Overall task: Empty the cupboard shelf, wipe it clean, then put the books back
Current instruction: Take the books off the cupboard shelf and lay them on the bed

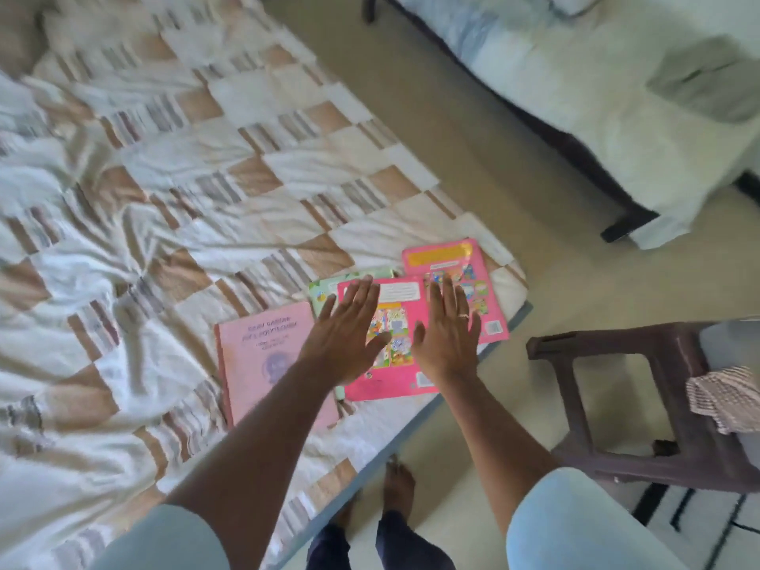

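Several thin books lie on the corner of a bed with a checked quilt (205, 178). A bright pink picture book (395, 372) is in the middle, with another pink one (448, 257) behind it to the right. A green book (329, 292) peeks out under them, and a pale pink book (263, 355) lies to the left. My left hand (345, 335) and my right hand (448, 331) are both over the middle pink book with fingers straight and spread, palms down. Neither hand holds anything.
A brown plastic stool (641, 405) stands on the floor to the right, with a striped cloth (728, 397) beside it. A second bed with a pale cover (596, 117) is across the floor at the upper right. My bare feet (397, 483) are at the bed's edge.
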### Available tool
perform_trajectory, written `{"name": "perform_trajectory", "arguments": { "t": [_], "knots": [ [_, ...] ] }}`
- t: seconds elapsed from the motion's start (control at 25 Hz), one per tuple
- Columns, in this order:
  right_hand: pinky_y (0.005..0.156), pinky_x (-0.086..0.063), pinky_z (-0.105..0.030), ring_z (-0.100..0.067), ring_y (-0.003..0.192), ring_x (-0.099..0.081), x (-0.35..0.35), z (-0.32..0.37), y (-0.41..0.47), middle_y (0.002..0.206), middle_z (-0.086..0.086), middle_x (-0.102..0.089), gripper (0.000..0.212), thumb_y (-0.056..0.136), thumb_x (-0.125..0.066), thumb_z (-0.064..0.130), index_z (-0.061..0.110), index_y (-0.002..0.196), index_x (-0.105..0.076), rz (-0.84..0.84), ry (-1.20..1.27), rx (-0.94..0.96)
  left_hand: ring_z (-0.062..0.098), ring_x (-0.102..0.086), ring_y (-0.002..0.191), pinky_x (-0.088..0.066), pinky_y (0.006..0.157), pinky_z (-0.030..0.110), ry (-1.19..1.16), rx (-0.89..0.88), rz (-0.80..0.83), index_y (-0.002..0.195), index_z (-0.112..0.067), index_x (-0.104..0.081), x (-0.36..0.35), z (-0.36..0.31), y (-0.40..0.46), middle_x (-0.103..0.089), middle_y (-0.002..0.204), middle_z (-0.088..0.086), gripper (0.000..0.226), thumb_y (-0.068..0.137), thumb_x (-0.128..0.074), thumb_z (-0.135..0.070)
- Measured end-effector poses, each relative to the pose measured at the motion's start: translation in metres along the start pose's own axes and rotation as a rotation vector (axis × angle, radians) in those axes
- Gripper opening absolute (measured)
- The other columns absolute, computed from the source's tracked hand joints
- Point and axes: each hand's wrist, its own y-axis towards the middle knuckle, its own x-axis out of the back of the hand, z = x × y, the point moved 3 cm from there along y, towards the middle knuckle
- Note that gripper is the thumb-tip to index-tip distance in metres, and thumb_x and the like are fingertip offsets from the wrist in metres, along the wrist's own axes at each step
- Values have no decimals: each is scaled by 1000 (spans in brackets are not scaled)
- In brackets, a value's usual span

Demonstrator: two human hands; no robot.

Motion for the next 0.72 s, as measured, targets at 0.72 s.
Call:
{"name": "perform_trajectory", "arguments": {
  "t": [0.72],
  "knots": [
    [124, -21, -47, -23, 156, -15, 493, -228, -299, 167, -9, -20, 78, 80, -51, 3, 8, 156, -34, -1153, -183, -455, 12, 4, 155, -8, 124, 47, -70, -1445, -389, 161, -14, -7, 226, -581, -50, 1, 169, -1, 75, 102, -20, -58]
  ]
}}
